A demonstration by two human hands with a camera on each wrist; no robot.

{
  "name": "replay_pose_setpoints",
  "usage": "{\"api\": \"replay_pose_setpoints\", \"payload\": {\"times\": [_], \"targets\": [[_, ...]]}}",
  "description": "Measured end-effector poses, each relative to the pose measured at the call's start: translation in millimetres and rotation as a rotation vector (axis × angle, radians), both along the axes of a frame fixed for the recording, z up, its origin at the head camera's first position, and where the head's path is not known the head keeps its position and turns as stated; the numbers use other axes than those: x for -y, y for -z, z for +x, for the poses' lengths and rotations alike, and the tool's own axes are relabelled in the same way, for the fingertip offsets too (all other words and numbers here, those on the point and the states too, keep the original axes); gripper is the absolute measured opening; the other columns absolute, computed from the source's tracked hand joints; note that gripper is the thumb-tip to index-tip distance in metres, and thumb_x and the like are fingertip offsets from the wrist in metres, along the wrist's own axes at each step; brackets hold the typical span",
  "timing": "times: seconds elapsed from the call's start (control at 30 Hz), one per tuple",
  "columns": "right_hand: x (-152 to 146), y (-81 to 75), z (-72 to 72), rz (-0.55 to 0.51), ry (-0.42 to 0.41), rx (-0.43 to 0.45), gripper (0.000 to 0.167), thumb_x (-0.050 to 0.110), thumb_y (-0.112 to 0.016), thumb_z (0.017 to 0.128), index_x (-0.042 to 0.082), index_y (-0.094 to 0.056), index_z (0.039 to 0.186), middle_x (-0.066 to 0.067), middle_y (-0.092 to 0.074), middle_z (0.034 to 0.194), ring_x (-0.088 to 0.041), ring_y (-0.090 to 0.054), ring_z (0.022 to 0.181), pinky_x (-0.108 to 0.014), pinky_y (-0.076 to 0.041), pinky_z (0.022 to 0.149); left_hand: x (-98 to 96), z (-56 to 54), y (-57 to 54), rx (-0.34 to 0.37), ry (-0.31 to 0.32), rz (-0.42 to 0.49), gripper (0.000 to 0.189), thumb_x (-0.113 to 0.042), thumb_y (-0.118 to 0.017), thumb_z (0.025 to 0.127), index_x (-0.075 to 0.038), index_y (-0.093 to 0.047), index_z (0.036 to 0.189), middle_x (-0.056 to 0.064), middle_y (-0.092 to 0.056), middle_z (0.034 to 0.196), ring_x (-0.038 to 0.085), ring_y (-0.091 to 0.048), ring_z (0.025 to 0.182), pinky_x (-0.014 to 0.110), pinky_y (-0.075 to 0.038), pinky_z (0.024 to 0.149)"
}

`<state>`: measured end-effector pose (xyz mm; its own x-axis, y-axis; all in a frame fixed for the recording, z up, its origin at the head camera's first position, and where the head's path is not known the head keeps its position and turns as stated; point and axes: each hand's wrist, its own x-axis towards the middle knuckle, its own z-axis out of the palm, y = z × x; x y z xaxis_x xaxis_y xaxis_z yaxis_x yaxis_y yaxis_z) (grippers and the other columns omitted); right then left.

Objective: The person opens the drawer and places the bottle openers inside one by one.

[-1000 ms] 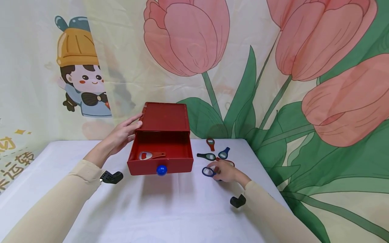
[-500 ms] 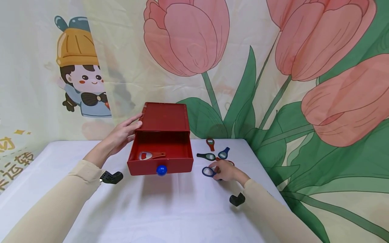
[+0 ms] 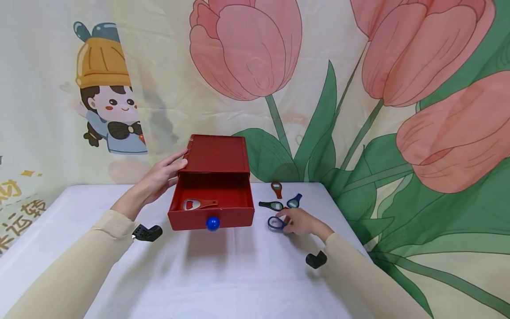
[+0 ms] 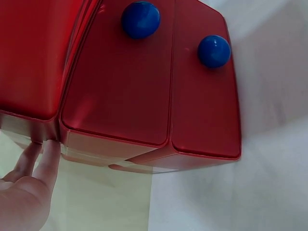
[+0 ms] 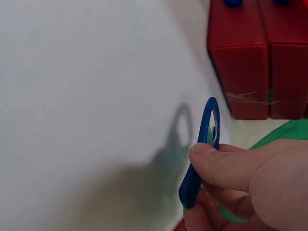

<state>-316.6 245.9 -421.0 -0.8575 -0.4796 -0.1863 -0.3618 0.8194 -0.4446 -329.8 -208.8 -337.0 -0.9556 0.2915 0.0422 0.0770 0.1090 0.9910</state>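
Observation:
My right hand (image 3: 301, 220) pinches a blue bottle opener (image 5: 190, 186) between thumb and fingers, its looped head pointing away from the palm. In the right wrist view the opener's shadow falls on the white tabletop apart from it. My left hand (image 3: 157, 178) rests against the left side of a red drawer cabinet (image 3: 217, 153), fingertips at its wall in the left wrist view. The cabinet's top drawer (image 3: 235, 218), with a blue round knob (image 3: 213, 223), is pulled out. Inside it lies an orange-handled bottle opener (image 3: 208, 203) with a metal head.
Right of the cabinet on the white table (image 3: 223, 283) lie an orange opener (image 3: 278, 195), a dark green opener (image 3: 264, 204) and another blue opener (image 3: 299, 197). A red-orange piece shows just behind my right hand. A tulip-print cloth (image 3: 255, 48) hangs behind the table.
My right hand has shifted slightly up and to the right with the blue bottle opener. The left hand, cabinet and drawer stay as they were.

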Motion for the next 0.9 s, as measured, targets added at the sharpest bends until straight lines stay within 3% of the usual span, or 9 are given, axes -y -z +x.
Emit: {"api": "replay_pose_setpoints", "payload": {"times": [0.17, 0.33, 0.63, 0.9], "targets": [[-3, -23.0, -1.0, -0.023, -0.054, -0.063, 0.046, 0.000, -0.075, 0.097, 0.004, -0.064, 0.142, -0.011, -0.072, 0.112, -0.023, -0.065, 0.097, -0.037, -0.062, 0.087, -0.9, -0.4, -0.1, -0.004, 0.001, -0.001, 0.081, -0.047, -0.055, 0.109, -0.032, -0.008, 0.173, 0.008, -0.013, 0.179, 0.040, -0.025, 0.160, 0.057, -0.025, 0.128], [-1, -58.9, 3.4, -0.031, -0.129, -0.157, 0.049, 0.001, -0.075, 0.097, 0.000, -0.062, 0.144, -0.009, -0.073, 0.107, -0.019, -0.064, 0.090, -0.029, -0.058, 0.078, 0.6, -0.9, -1.0, -0.007, 0.008, -0.007, 0.081, -0.046, -0.055, 0.109, -0.030, -0.008, 0.173, 0.009, -0.014, 0.179, 0.040, -0.025, 0.160, 0.058, -0.025, 0.128], [15, -124.1, 21.7, -0.085, -0.182, -0.325, 0.051, 0.001, -0.077, 0.096, 0.001, -0.062, 0.145, -0.012, -0.068, 0.111, -0.026, -0.065, 0.103, -0.029, -0.060, 0.075, -0.8, 1.7, -6.3, -0.010, 0.004, -0.044, 0.081, -0.044, -0.057, 0.109, -0.028, -0.011, 0.173, 0.009, -0.017, 0.178, 0.039, -0.029, 0.158, 0.060, -0.029, 0.126], [49, -162.7, 31.5, -0.106, -0.242, -0.394, 0.051, 0.001, -0.075, 0.097, 0.005, -0.062, 0.147, -0.010, -0.068, 0.109, -0.021, -0.060, 0.097, -0.030, -0.058, 0.073, 0.3, 0.0, -10.4, -0.026, 0.008, -0.106, 0.079, -0.043, -0.056, 0.109, -0.027, -0.012, 0.173, 0.015, -0.021, 0.176, 0.043, -0.031, 0.157, 0.065, -0.031, 0.123]]}}
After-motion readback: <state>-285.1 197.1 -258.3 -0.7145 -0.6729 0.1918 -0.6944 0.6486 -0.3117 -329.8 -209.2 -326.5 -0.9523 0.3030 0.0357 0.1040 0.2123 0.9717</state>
